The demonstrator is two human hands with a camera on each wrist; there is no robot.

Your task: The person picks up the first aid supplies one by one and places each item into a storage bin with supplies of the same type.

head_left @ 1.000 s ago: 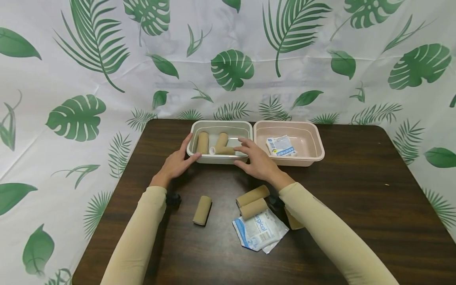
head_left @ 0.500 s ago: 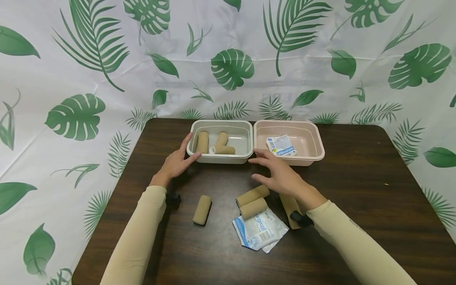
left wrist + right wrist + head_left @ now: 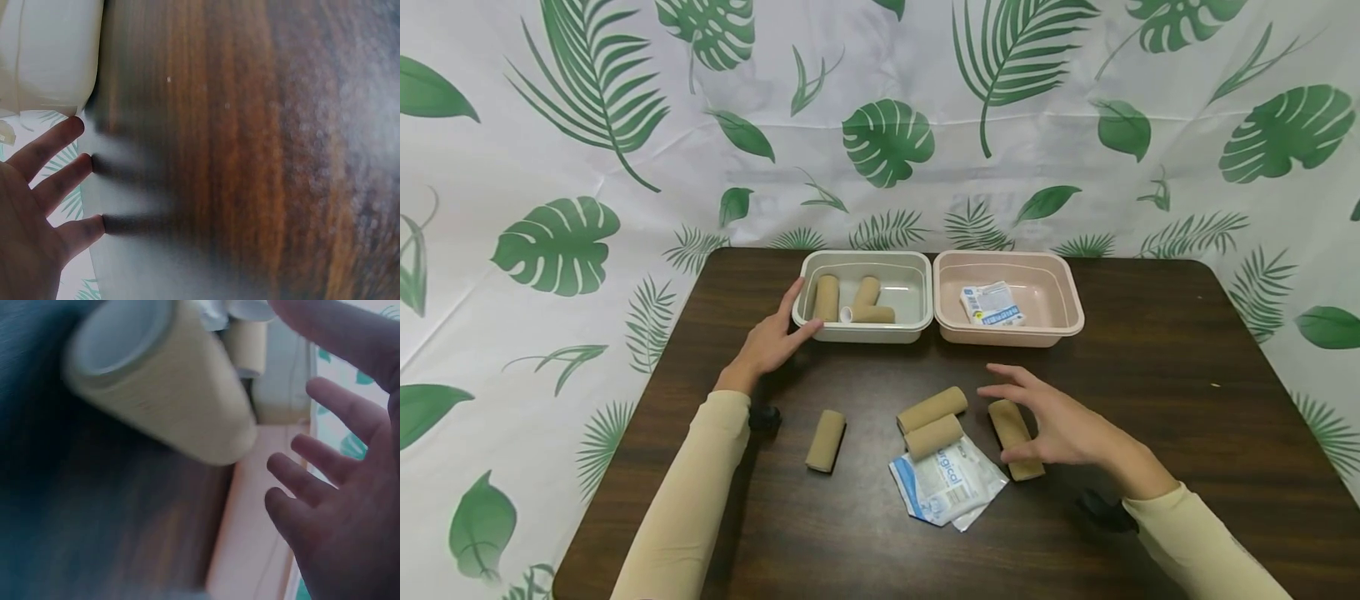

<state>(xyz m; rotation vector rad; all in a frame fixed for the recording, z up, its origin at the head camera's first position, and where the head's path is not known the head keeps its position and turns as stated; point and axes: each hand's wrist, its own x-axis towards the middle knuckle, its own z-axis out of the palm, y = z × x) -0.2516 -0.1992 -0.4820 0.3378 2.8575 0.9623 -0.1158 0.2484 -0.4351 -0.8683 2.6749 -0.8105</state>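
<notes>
My left hand [image 3: 766, 343] touches the near left corner of the light grey plastic bin [image 3: 868, 333], fingers along its left side and thumb at the front rim. In the left wrist view, several fingers stretch out beside the bin's wall [image 3: 50, 56]. Three cardboard tubes lie in this bin; one tube [image 3: 827, 298] stands along its left end. My right hand [image 3: 1063, 425] hovers with spread fingers around a cardboard tube [image 3: 1006, 419] on the table, holding nothing. The right wrist view shows that tube [image 3: 181, 394] large and apart from the fingers.
A pink bin [image 3: 1037, 333] holding a white and blue packet [image 3: 991, 304] stands right of the grey bin. Two cardboard tubes [image 3: 934, 435] lie by flat surgical packets [image 3: 951, 487]. Another tube [image 3: 826, 442] lies alone at left on the dark wooden table [image 3: 820, 542].
My right hand has moved from the grey bin's right end, past the pink bin's front, back and right to the tube on the table. The left hand has stayed put.
</notes>
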